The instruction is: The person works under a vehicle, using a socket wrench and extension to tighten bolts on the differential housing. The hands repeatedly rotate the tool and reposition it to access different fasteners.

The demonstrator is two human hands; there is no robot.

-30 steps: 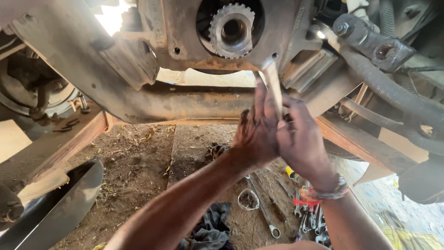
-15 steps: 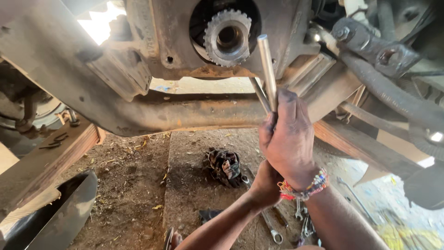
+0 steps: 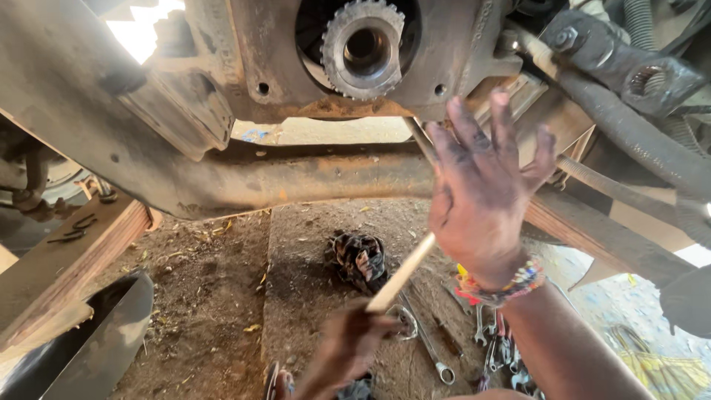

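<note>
Released by the right hand [image 3: 485, 196] – fingers spread – rod [image 3: 400, 274] seemingly gripped by left hand [image 3: 344, 348].

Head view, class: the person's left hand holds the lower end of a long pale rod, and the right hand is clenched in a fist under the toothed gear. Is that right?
Not quite. In the head view the right hand is spread open with fingers apart, not a fist. The rest stands: the left hand holds the lower end of the long pale rod, below the toothed gear.
</note>
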